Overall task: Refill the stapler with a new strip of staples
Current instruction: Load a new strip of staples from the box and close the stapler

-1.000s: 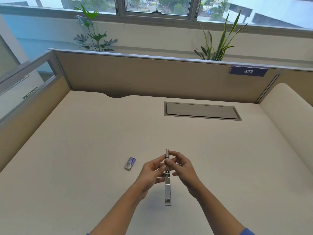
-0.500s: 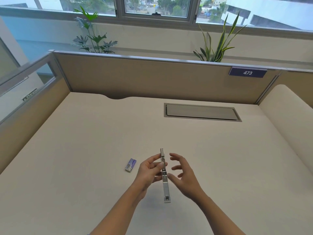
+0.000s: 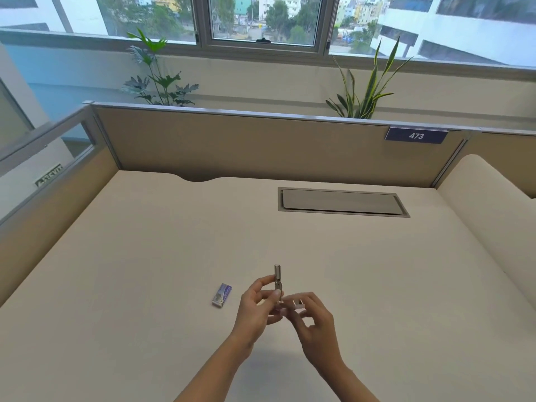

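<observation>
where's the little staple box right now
In the head view, the staple box lies flat on the desk, just left of the left hand holding the stapler, and apart from it.

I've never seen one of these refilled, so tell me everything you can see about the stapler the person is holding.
The stapler is small, slim and silvery, apparently metal. It is held above the beige desk, seen nearly end-on, its upper end pointing up and away. The left hand pinches its middle between thumb and fingers. The right hand hovers just beside its lower end, fingers curled, with a small pale piece at its fingertips; what that piece is cannot be told. The lower part is hidden by the hands.
</observation>
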The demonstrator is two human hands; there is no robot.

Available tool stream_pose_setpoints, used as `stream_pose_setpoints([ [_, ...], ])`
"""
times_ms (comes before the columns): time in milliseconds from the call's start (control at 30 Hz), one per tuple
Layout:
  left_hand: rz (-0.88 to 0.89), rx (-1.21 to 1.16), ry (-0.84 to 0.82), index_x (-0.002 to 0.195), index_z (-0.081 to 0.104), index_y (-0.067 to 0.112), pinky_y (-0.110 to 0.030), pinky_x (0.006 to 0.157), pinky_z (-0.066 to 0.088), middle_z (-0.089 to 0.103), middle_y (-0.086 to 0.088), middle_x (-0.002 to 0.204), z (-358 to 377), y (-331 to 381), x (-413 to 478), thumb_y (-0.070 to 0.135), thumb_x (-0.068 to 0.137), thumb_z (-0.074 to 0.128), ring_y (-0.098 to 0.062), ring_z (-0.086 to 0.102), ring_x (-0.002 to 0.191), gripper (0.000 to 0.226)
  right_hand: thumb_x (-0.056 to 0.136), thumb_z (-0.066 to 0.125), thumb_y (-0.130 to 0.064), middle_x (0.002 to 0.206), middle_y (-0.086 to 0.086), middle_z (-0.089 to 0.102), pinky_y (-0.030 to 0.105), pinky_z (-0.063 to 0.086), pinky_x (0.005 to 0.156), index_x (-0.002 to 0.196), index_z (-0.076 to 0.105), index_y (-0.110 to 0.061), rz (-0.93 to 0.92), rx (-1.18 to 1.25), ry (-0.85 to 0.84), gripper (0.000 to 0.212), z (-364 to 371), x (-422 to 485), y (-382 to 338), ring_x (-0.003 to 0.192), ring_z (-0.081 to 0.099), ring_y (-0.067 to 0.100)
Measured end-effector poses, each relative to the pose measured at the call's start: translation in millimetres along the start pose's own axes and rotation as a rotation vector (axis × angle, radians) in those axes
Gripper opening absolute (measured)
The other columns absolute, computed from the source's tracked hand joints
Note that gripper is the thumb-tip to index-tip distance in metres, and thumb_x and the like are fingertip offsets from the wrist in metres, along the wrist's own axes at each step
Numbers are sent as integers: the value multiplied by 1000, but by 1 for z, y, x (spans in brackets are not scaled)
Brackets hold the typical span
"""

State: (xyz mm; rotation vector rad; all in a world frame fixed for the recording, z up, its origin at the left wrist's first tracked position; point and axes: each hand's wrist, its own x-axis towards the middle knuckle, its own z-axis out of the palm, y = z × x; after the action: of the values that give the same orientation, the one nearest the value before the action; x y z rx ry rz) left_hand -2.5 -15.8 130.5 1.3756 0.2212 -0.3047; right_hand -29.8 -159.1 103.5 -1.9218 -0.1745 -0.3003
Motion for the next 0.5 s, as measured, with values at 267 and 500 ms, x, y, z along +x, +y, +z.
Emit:
stream_pose_setpoints([
  [267, 18, 47, -16, 113, 65, 31, -25, 73, 59, 73, -8, 101, 14, -1, -9, 21, 98, 53, -18, 72, 91, 22, 86, 75, -11, 90, -4, 73, 22, 59, 66, 107, 62, -35, 196, 246, 180, 34, 8, 4, -10, 84, 73, 16],
  [500, 84, 78, 15, 110, 69, 36, -23, 73, 58, 72, -4, 94, 12, -3, -12, 26, 92, 62, -12, 72, 83, 21, 90, 71, -24, 101, -4, 75, 28, 61, 73, 108, 70, -28, 350, 348, 82, 19, 7, 5, -12, 89, 75, 18],
])
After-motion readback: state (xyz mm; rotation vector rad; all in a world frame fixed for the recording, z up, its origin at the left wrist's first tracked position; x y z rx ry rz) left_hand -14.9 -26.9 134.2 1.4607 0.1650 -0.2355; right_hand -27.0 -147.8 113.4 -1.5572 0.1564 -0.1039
